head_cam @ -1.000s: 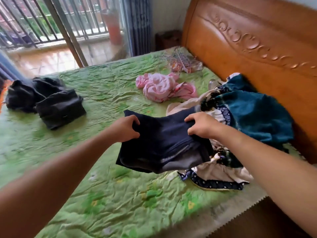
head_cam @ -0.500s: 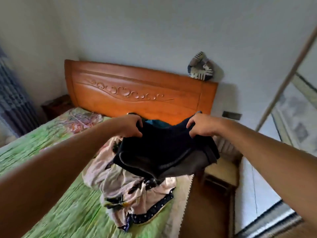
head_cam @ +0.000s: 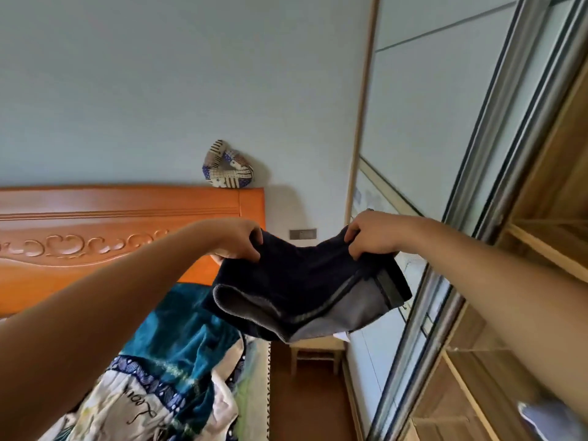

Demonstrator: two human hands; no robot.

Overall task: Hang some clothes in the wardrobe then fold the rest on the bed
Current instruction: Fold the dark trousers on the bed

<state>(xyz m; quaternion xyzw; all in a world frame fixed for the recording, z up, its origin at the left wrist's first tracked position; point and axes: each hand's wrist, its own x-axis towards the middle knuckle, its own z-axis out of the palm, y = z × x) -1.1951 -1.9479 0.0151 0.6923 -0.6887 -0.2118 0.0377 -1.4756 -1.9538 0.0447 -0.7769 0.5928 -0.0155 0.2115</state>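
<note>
Two hands, left hand and right hand, on dark garment between.

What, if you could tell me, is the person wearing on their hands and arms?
Nothing that shows. The left hand and right hand are bare, with no gloves, rings or watch visible. The left forearm and right forearm are uncovered, no sleeve in view.

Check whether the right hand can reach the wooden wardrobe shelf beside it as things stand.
Probably yes: the wardrobe shelf lies open just beyond the right hand, with nothing between. But that hand and the left hand both grip the dark garment, so it would go along.
</note>
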